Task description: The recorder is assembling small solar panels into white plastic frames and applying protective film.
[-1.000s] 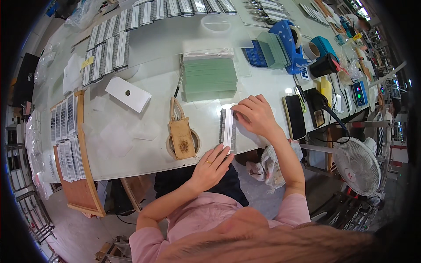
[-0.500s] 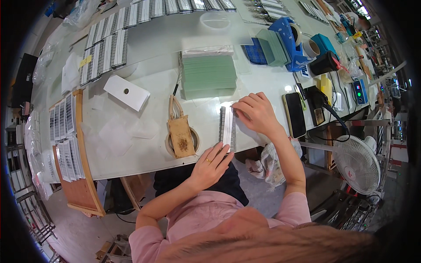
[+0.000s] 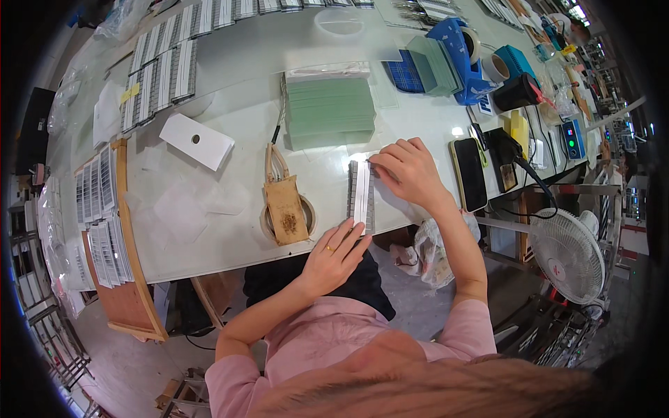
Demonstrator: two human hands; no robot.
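A narrow white panel (image 3: 361, 192) with grey toothed edges lies lengthwise on the table in front of me. My left hand (image 3: 334, 256) rests at its near end, fingers stretched out with their tips on the panel. At the panel's far right corner, the fingertips of my right hand (image 3: 407, 171) are pinched together; what they grip, if anything, is too small to make out. Just beyond the panel stands a stack of greenish glass plates (image 3: 330, 111). To the left, a stained tan pad (image 3: 287, 214) with a cord lies over a roll of tape (image 3: 311, 214).
A white box with a hole (image 3: 198, 142) sits at the left, near a wooden rack (image 3: 136, 237) of similar panels. Rows of panels (image 3: 159, 82) fill the far left. On the right are a phone (image 3: 470, 175), a blue tape dispenser (image 3: 453, 59) and a fan (image 3: 568, 261).
The table and its contents sit slightly higher and further left in the picture. Both hands keep nearly the same place at the panel, the left fingers slightly shifted.
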